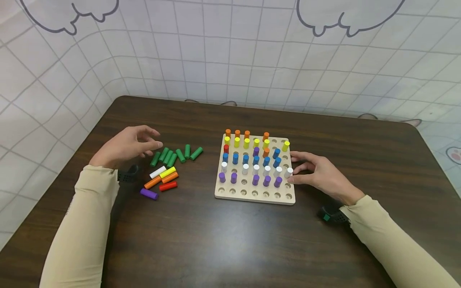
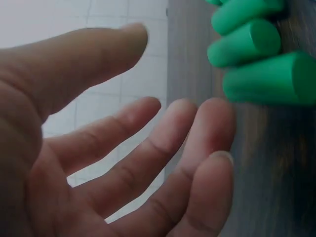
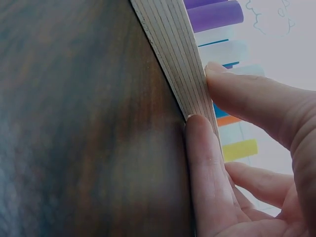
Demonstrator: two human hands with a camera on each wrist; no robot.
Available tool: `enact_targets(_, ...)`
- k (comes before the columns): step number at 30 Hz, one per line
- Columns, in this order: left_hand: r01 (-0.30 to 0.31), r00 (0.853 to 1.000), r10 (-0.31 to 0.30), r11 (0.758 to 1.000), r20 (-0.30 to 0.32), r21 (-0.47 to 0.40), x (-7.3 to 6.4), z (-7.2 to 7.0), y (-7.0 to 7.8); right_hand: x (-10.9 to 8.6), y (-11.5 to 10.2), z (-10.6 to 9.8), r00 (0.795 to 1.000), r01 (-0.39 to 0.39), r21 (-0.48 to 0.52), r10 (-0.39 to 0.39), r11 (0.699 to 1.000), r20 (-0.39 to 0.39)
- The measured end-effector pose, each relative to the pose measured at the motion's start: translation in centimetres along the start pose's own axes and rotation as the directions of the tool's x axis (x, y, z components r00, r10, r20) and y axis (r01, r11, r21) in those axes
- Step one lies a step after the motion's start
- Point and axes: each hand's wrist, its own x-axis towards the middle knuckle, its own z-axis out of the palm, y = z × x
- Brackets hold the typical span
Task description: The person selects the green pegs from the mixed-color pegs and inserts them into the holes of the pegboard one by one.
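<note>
A pale wooden pegboard (image 1: 255, 199) stands on the table, with rows of orange, yellow, blue, white and purple pegs upright in its holes. My right hand (image 1: 324, 174) holds the board's right edge. In the right wrist view, the thumb is at the top rim and a fingertip lies against the layered side (image 3: 173, 54). Over at the left, my left hand (image 1: 124, 147) hovers with loosely bent fingers and nothing between them. Close to its fingertips lie several loose green pegs (image 1: 171, 160), which also appear in the left wrist view as green cylinders (image 2: 269, 81).
Nearer the front left lie a white peg (image 1: 157, 172), a yellow peg (image 1: 167, 172), two orange pegs (image 1: 153, 182), a red peg (image 1: 168, 186) and a purple peg (image 1: 149, 194). The dark wooden table (image 1: 230, 248) ends at a grid-patterned curtain (image 1: 230, 56).
</note>
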Motion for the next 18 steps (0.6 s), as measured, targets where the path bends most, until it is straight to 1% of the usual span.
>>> enact_targets(4,0.001,0.999,-0.001,1.0,0.05,-0.002,0.1,-0.1,-0.4,0.0,0.2,0.0,1.0,-0.008,-0.009,0.008,1.0,-0.004)
enact_targets(8,0.015,0.994,-0.013,1.0,0.104,-0.014,0.1,0.0,-0.6,0.0,0.3,0.1,1.0,-0.014,-0.006,0.014,1.0,-0.007)
enact_targets(11,0.02,0.994,-0.021,1.0,0.11,0.009,0.2,0.0,-0.8,0.0,0.2,0.0,1.0,-0.006,0.006,0.006,1.0,-0.007)
enact_targets(14,0.018,0.994,-0.02,1.0,0.104,0.024,0.3,0.0,-1.0,0.0,0.1,0.0,1.0,0.002,0.006,-0.002,1.0,-0.007)
enact_targets(18,0.031,0.993,-0.031,1.0,0.117,0.003,0.4,0.2,-1.2,-0.1,0.1,0.0,1.0,0.006,-0.008,-0.006,1.0,-0.005)
